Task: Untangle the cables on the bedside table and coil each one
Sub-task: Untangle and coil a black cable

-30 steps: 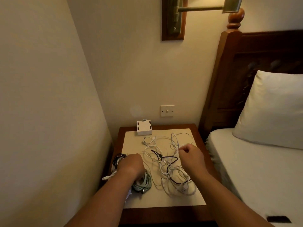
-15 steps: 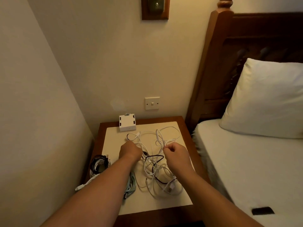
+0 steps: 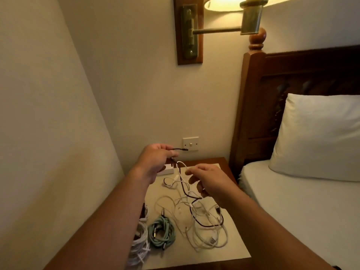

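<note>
A tangle of white cables [image 3: 202,228] lies on the bedside table [image 3: 229,248], with a black cable [image 3: 185,189] running through it. My left hand [image 3: 155,158] is raised above the table and pinches the black cable near its plug end, which sticks out to the right. My right hand [image 3: 206,182] hovers beside it with fingers loosely curled around strands of the tangle; a white strand loops up between the two hands. A coiled green cable [image 3: 161,230] and a coiled white cable [image 3: 139,248] lie at the table's front left.
A small white box [image 3: 167,170] sits at the table's back, partly behind my left hand. A wall switch [image 3: 191,143] is above it. The bed with a pillow [image 3: 319,137] and wooden headboard [image 3: 257,114] is on the right; a wall lamp [image 3: 224,26] hangs overhead.
Both hands have risen off the table. My left hand has picked up the black cable's end and lifted it, drawing black and white strands up from the tangle.
</note>
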